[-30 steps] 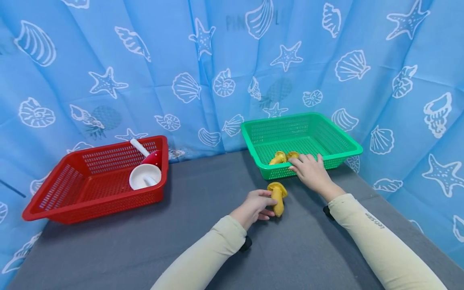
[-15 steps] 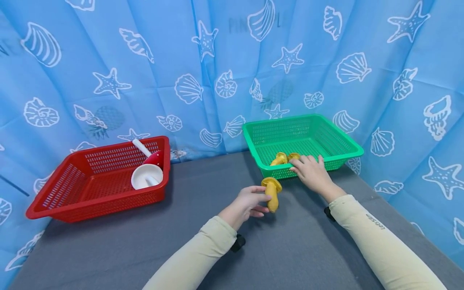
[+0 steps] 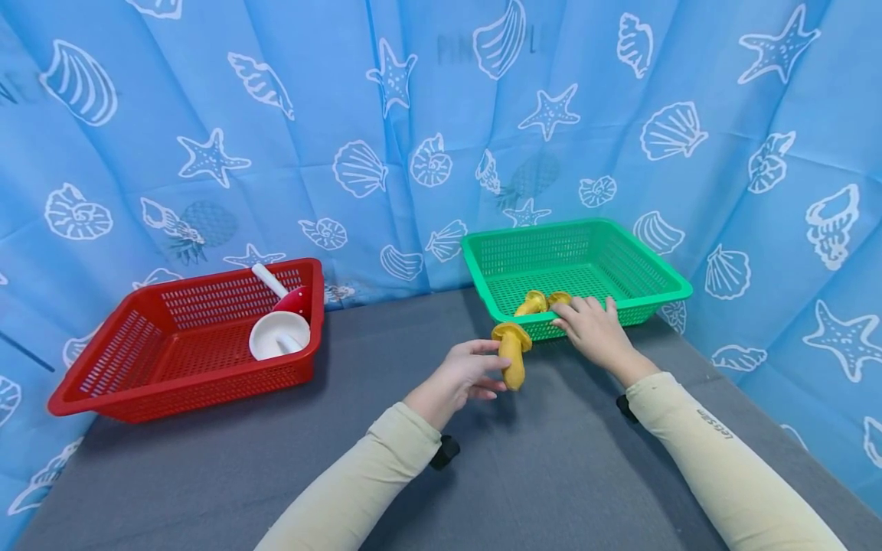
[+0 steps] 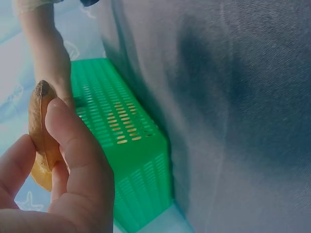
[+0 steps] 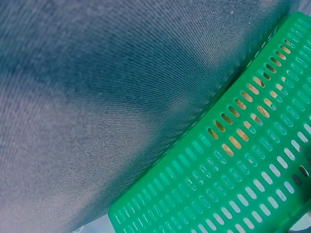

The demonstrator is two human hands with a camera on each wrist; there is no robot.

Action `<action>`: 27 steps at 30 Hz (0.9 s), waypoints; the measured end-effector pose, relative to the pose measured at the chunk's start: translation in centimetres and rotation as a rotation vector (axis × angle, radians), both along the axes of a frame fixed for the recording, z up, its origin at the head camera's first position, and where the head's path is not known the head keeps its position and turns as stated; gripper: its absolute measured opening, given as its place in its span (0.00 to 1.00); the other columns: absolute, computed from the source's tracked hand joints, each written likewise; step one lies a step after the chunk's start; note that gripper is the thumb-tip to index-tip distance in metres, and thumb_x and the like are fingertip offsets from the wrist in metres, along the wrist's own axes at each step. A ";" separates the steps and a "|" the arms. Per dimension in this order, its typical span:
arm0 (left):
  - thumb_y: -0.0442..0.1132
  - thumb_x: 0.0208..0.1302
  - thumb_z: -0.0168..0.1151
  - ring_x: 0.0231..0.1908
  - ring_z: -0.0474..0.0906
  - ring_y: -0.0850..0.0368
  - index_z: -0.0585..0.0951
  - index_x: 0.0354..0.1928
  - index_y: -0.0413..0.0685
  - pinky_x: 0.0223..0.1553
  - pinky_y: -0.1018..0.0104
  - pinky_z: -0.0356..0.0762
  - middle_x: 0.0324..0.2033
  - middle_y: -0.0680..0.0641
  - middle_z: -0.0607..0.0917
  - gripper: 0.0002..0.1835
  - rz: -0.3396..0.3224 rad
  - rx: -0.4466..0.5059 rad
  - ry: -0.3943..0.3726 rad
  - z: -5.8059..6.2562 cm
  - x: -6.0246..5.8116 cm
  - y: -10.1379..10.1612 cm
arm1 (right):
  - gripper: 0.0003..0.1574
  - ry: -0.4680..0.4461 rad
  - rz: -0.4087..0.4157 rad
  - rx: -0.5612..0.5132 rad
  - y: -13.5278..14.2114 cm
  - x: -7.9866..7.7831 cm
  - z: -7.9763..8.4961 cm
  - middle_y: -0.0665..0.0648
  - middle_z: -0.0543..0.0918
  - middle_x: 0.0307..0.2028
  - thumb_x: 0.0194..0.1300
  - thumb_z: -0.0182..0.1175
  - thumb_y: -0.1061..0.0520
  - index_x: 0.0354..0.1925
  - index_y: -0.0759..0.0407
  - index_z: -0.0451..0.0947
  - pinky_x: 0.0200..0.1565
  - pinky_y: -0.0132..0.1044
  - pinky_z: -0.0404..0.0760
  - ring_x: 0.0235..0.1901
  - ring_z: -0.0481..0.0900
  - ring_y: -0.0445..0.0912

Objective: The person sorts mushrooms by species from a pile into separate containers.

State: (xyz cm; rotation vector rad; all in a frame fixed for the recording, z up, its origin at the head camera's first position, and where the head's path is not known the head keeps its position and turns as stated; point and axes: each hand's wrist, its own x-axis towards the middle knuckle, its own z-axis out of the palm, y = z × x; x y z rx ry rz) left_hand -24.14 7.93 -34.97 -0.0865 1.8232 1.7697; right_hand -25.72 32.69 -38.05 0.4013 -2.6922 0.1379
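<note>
My left hand (image 3: pixel 470 375) pinches a yellow mushroom (image 3: pixel 512 360) by its stem, cap up, just in front of the green basket (image 3: pixel 478 275). In the left wrist view, the thumb and fingers hold the mushroom (image 4: pixel 41 126), its dark stem tip pointing up. My right hand (image 3: pixel 594 329) grips the basket's near rim, with fingers over the edge and the thumb outside; the fingertips are partly hidden. Beside those fingers, two more yellow mushrooms (image 3: pixel 530 303) lie inside the basket. The right wrist view shows the basket's slotted wall (image 5: pixel 214 165), with yellow showing through the slots.
A red basket (image 3: pixel 207 375) stands at the left of the grey-covered table (image 3: pixel 386 344). Inside it are a white bowl (image 3: pixel 265 337) and a red utensil with a white handle (image 3: pixel 269 281). A blue shell-print curtain (image 3: pixel 427 92) hangs behind and at the right.
My left hand has lifted the mushroom and moved it slightly left and farther away, toward the green basket's near side. My right hand has stayed at the rim.
</note>
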 end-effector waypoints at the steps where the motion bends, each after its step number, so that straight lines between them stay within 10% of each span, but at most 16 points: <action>1: 0.35 0.63 0.66 0.19 0.78 0.59 0.78 0.59 0.48 0.18 0.73 0.76 0.39 0.44 0.85 0.21 -0.001 0.001 0.002 0.2 0.0 0.0 | 0.16 -0.002 -0.001 0.000 0.0 0.0 0.0 0.63 0.76 0.38 0.69 0.58 0.54 0.52 0.60 0.77 0.56 0.76 0.53 0.46 0.72 0.66; 27: 0.35 0.63 0.66 0.17 0.77 0.60 0.79 0.58 0.48 0.18 0.74 0.75 0.41 0.43 0.86 0.20 0.145 0.148 0.085 2.3 -2.8 1.4 | 0.15 0.048 0.014 0.005 0.1 -0.2 -0.3 0.62 0.75 0.35 0.67 0.61 0.56 0.50 0.59 0.78 0.54 0.75 0.56 0.43 0.73 0.65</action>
